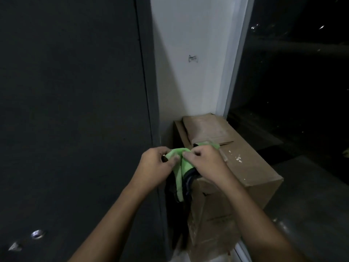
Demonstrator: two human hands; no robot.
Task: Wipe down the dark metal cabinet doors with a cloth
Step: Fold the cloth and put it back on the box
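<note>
Each grip was closed on the green cloth: left hand and right hand pinched its top edge, probably to refold it for wiping. It hung just beside the dark cabinet door, before a cardboard box.

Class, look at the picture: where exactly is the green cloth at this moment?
In the head view the green cloth sits low and centre, held between the left hand and right hand, just right of the dark cabinet door and in front of the cardboard box.
</note>
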